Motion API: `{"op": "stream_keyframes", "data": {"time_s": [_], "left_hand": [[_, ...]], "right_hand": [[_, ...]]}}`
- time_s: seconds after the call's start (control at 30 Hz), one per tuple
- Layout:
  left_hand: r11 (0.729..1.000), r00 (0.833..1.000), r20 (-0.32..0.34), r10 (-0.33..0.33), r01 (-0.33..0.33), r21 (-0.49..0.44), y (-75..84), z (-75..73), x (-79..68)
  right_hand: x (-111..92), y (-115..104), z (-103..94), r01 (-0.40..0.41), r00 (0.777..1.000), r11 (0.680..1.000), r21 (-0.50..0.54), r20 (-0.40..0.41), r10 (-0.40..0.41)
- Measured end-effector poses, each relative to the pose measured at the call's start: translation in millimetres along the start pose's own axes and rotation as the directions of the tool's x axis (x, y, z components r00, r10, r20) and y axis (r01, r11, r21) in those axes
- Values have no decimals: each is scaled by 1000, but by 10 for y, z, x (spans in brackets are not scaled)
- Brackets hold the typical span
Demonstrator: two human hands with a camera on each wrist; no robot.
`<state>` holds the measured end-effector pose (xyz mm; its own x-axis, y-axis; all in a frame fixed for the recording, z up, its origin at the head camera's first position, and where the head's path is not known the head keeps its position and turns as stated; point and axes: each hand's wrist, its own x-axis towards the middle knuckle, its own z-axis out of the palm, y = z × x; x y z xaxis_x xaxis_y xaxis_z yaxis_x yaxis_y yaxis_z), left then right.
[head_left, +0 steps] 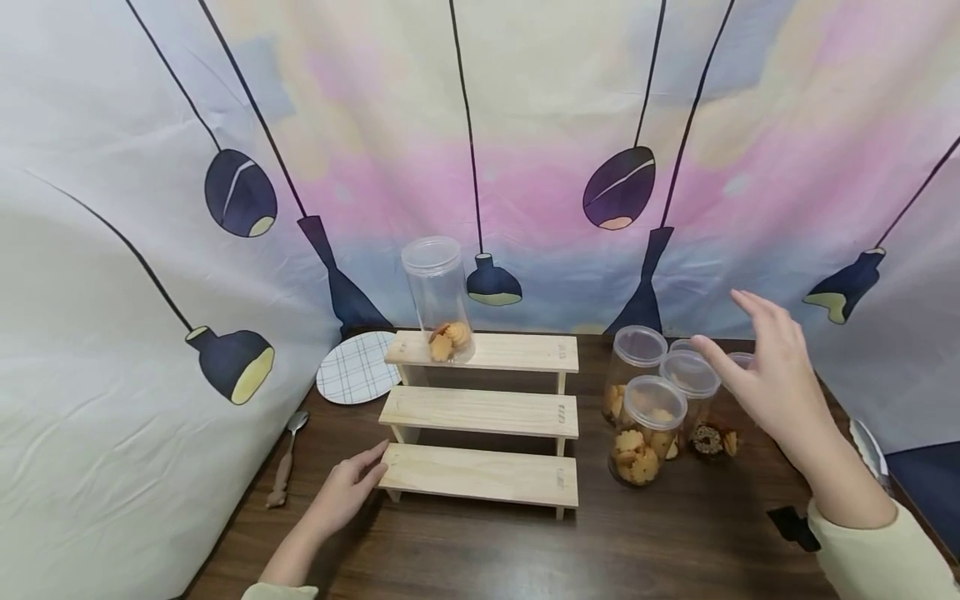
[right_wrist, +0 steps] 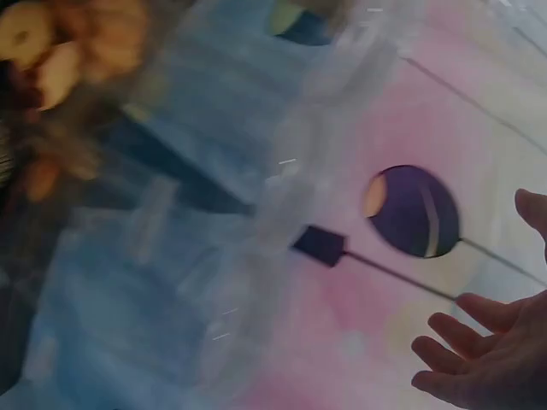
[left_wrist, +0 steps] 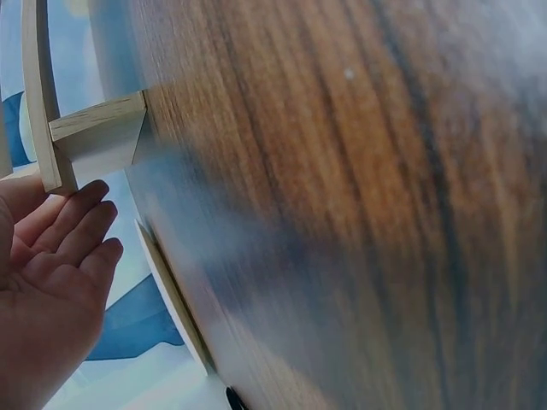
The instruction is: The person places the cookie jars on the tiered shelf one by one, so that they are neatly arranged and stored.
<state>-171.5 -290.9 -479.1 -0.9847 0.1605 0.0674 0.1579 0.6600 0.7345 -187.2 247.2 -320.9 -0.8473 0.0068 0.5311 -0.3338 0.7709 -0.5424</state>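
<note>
At the wooden rack's [head_left: 480,411] three o'clock stand clear lidded jars [head_left: 654,423] — probably light, stiff, slick; best held round the upper wall, as the biscuits [head_left: 636,458] look brittle. Right hand [head_left: 776,375] near, fingers spread; left hand [head_left: 348,487] pinches the rack's eight-o'clock end.

Pastel fabric backdrop [head_left: 540,100], printed pendant lamps [head_left: 240,193]; dark wood-grain tabletop [head_left: 465,554], soft sheen.

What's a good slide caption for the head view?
Left hand holds a wooden three-tier stand; right hand hovers by clear cookie jars.
</note>
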Motion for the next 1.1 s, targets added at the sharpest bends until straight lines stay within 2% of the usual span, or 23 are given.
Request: {"op": "stream_keyframes", "data": {"time_s": [0.2,0.5,0.8,1.1], "left_hand": [[1000,1000,0,8,-8,17,-4,-2,2],[1000,1000,-1,7,-7,7,-19,-9,33],[1000,1000,-1,-4,4,13,14,-12,20],[1000,1000,-2,-3,3,13,14,2,4]], "right_hand": [[-150,373,9,-65,998,997,-43,-7,65],[-281,720,68,-110,993,992,-68,31,112],[-375,922,193,-162,985,983,-83,48,167],[-429,951,250,-243,965,965,-100,78,251]]}}
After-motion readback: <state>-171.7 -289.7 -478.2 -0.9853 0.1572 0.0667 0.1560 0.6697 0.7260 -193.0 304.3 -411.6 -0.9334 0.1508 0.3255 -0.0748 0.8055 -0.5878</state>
